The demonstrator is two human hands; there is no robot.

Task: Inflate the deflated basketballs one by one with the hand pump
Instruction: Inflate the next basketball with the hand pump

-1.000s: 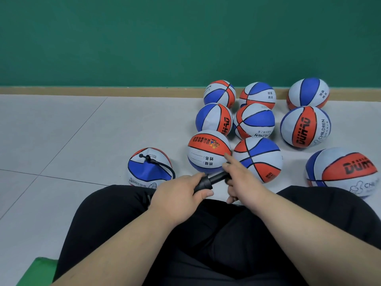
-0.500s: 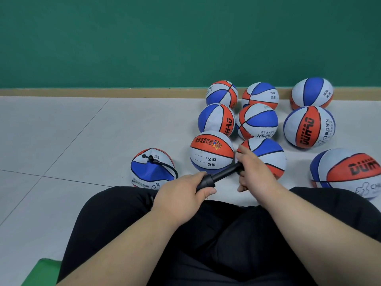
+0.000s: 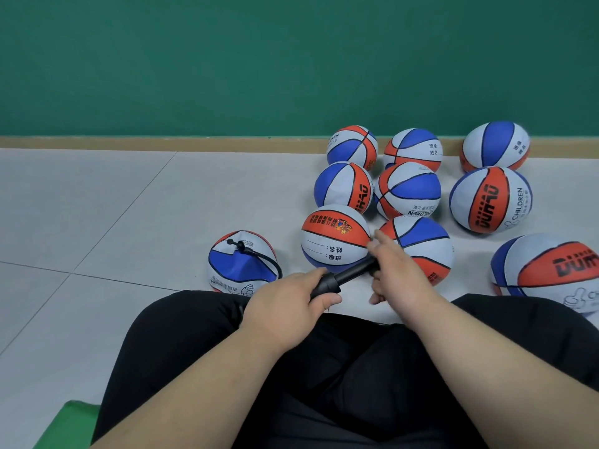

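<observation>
A black hand pump [image 3: 343,278] lies slanted between my hands above my lap. My left hand [image 3: 288,306] grips its barrel. My right hand [image 3: 393,270] holds the handle end, with the index finger stretched out. A thin black hose [image 3: 259,254] runs from the pump to the valve on top of a sagging red, white and blue basketball [image 3: 241,264] on the floor at my left knee. Most of the barrel is hidden inside my left fist.
Several more red, white and blue basketballs [image 3: 491,199] crowd the grey tiled floor [image 3: 97,215] ahead and to the right, up to a wooden skirting under a green wall. My black-trousered legs fill the foreground. A green mat corner [image 3: 68,426] shows at lower left.
My right hand pulled the handle away from the barrel, up and to the right, then came back a little toward my left hand. The left hand stayed put.
</observation>
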